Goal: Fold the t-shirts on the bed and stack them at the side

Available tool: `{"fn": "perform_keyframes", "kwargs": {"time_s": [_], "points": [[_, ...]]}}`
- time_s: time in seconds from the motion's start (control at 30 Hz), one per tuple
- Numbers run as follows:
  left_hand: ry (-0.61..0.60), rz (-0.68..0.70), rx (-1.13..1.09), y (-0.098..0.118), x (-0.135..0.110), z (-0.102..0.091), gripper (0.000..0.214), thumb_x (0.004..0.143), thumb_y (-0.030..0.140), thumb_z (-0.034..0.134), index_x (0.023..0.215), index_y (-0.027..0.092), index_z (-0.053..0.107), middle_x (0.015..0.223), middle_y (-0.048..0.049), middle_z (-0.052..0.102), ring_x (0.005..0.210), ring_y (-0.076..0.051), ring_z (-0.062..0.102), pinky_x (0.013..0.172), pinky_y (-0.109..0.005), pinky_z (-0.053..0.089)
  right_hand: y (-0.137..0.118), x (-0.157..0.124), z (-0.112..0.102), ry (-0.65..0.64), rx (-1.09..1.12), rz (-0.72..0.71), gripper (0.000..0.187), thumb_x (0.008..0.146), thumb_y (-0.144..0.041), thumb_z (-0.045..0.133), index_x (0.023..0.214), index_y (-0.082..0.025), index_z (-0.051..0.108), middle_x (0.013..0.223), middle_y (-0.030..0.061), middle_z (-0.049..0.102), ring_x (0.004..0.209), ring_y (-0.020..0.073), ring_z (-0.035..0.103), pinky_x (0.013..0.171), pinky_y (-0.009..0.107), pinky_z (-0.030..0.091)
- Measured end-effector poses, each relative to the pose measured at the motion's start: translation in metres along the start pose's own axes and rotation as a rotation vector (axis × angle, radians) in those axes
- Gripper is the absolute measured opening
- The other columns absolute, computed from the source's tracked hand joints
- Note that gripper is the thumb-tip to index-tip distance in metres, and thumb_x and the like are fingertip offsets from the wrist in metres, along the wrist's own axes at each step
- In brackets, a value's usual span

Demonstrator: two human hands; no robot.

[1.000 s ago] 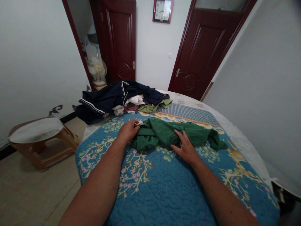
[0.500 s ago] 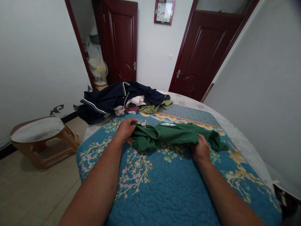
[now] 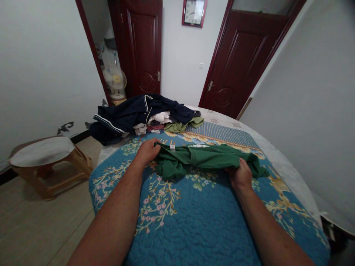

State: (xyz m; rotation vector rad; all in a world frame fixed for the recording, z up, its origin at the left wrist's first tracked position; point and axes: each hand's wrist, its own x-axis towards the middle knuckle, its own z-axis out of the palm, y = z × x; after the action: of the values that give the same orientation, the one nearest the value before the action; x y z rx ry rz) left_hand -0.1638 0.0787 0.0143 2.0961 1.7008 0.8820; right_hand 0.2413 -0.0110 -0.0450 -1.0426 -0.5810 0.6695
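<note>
A crumpled green garment [image 3: 205, 158] lies stretched across the blue floral quilt [image 3: 191, 218] on the bed. My left hand [image 3: 147, 150] is closed on its left end, near a small white label. My right hand [image 3: 242, 173] is closed on its lower edge toward the right, with cloth bunched over the fingers. The garment's right end trails past my right hand.
A heap of clothes [image 3: 144, 116], mostly a navy jacket with white stripes, sits at the bed's far end. A low wooden stool [image 3: 46, 157] stands on the floor to the left. Two dark red doors [image 3: 241, 59], a fan [image 3: 115, 79] and a wall clock [image 3: 193, 12] are behind.
My right hand went from lying flat on the middle of the green garment to gripping its edge farther right. The garment has been pulled out longer between both hands.
</note>
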Motion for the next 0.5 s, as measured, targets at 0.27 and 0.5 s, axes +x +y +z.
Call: {"fn": "perform_keyframes", "kwargs": {"time_s": [0.27, 0.5], "points": [[0.054, 0.082, -0.085, 0.016, -0.003, -0.007, 0.032, 0.08, 0.022, 0.048, 0.093, 0.02, 0.077, 0.09, -0.0054, 0.076, 0.09, -0.025, 0.068, 0.09, -0.036, 0.053, -0.021, -0.004, 0.005, -0.063, 0.054, -0.041, 0.025, 0.081, -0.042, 0.068, 0.095, -0.021, 0.068, 0.095, 0.0019, 0.072, 0.088, 0.0228, 0.07, 0.082, 0.041, 0.063], [-0.078, 0.013, -0.638, 0.03, -0.011, -0.018, 0.023, 0.077, 0.034, 0.056, 0.088, 0.021, 0.071, 0.074, -0.0015, 0.066, 0.066, -0.019, 0.058, 0.062, -0.029, 0.049, -0.117, -0.019, 0.004, 0.012, 0.016, -0.309, 0.03, 0.092, -0.051, 0.053, 0.094, -0.024, 0.066, 0.101, 0.0061, 0.07, 0.106, 0.028, 0.07, 0.098, 0.047, 0.06]]}}
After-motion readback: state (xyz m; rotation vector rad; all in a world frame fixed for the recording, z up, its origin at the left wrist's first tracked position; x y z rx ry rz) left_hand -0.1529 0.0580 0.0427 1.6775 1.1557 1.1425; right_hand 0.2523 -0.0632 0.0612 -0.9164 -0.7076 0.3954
